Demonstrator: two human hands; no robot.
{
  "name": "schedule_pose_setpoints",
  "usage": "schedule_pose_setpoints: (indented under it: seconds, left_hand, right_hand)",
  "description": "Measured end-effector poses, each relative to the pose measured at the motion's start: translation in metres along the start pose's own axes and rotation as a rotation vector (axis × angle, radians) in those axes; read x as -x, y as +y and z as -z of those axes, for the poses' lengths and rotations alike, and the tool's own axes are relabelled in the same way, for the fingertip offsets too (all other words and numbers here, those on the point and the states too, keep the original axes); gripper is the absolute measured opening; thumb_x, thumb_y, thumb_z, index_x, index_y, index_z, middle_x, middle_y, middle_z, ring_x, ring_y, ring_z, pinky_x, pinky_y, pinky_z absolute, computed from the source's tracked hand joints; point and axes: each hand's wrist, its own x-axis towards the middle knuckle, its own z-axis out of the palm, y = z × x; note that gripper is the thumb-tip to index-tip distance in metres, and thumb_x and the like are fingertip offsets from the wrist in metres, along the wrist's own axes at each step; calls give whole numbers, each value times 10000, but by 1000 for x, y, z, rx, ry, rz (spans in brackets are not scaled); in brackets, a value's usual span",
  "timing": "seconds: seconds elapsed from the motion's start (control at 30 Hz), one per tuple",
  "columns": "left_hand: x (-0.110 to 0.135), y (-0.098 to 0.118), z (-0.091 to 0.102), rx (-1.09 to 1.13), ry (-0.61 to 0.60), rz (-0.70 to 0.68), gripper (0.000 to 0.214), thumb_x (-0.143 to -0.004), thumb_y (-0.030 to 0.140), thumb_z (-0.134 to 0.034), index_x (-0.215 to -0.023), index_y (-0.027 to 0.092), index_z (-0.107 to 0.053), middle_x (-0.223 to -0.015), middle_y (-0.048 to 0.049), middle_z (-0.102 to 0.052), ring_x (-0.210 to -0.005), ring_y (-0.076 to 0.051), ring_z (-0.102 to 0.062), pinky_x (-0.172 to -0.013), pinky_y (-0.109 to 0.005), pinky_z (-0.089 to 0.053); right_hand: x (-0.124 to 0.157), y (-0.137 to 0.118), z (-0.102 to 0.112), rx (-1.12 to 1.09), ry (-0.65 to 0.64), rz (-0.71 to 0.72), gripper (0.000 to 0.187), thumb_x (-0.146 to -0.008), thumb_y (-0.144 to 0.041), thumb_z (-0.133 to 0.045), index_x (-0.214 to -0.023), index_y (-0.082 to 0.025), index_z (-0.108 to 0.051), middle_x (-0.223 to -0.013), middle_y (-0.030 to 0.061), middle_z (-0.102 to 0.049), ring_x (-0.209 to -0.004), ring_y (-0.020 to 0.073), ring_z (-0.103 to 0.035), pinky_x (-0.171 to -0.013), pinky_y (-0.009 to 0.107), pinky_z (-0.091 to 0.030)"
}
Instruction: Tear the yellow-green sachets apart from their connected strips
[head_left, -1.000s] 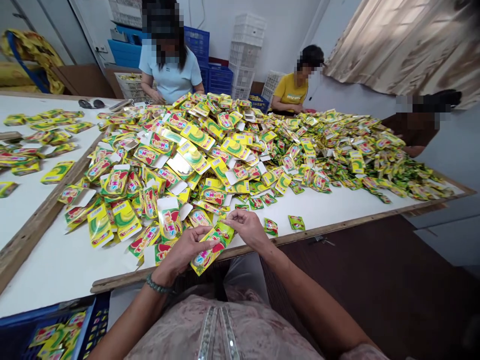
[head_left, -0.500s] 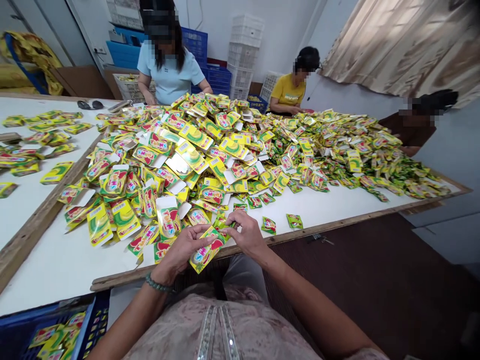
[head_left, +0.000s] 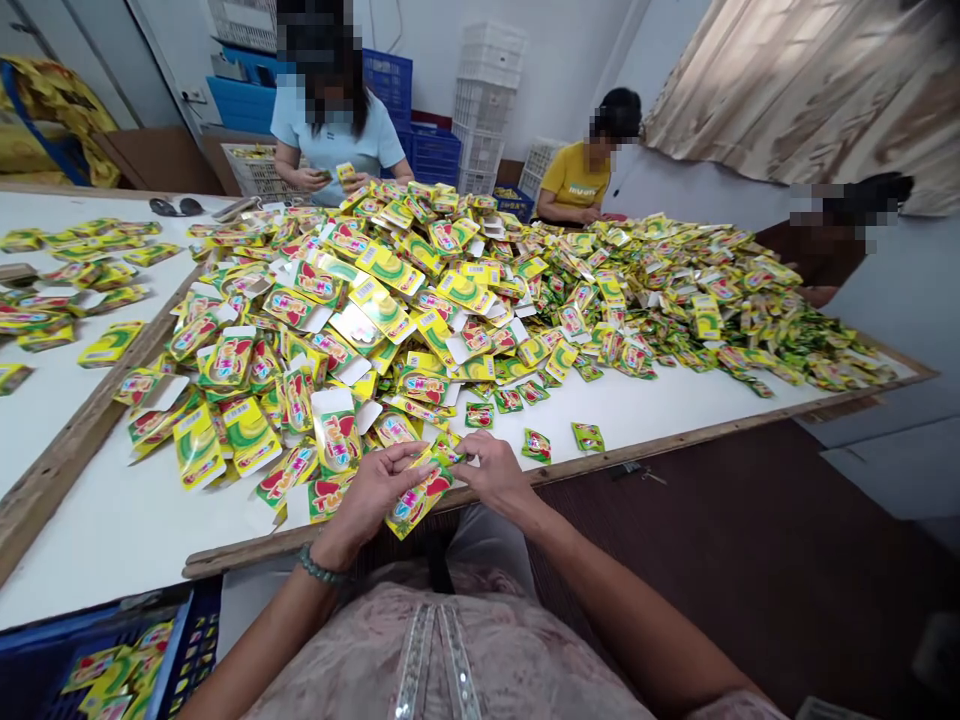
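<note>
At the far left a blue crate sits low beside the table with some yellow boxes in it. The person's left hand is closed around a yellow box, holding it tilted just over the table's near edge, and the right hand pinches a small green packet at the top end of that box. Just to the right, loose green packets lie on the white top, with a big pile of boxes and packets behind them.
</note>
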Motion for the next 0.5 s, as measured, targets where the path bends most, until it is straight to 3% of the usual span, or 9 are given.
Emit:
schedule_pose_setpoints:
  seconds: [0.13,0.23,0.3,0.43,0.5]
  left_hand:
    - [0,1,3,-42,18,-7,497,-596,310,-776,-1039,139,-630,-723,-12,-707,-655,-153,-635,-661,-260,-479]
    - [0,2,4,-7,40,-30,521,-593,288,-780,-1065,140,-616,-818,-37,-724,-749,-170,-654,-735,-275,-490]
    - [0,3,4,35,36,-42,503,-598,280,-778,-1052,138,-619,-814,-43,-726,-751,-172,-659,-731,-273,-497]
    - [3,4,2,113,31,-27,449,-626,289,-760,-1024,130,-625,-790,-51,-724,-709,-169,-663,-684,-260,-507]
    - [7,4,0,126,8,-21,448,-649,303,-741,-1046,135,-617,-828,-60,-722,-723,-176,-665,-678,-261,-508]
  right_hand:
    - [-1,-8,10,15,-82,91,48,-749,-214,-650,-771,-204,-691,-923,42,-608,-929,188,-492,-867,351,-339]
    - [-2,-12,13,59,37,72,137,-810,-289,-590,-835,-241,-716,-1106,57,-549,-1089,220,-406,-960,412,-263]
    - [-2,-14,7,82,67,51,156,-818,-295,-582,-784,-240,-723,-1125,48,-538,-1121,227,-363,-984,424,-232]
    - [3,-17,-12,-43,-92,2,290,-879,-318,-485,-729,-221,-713,-1156,34,-526,-1116,206,-353,-977,388,-269]
    - [7,-21,-20,-104,-112,-6,285,-858,-370,-514,-720,-212,-706,-1136,45,-527,-1105,205,-363,-959,364,-302]
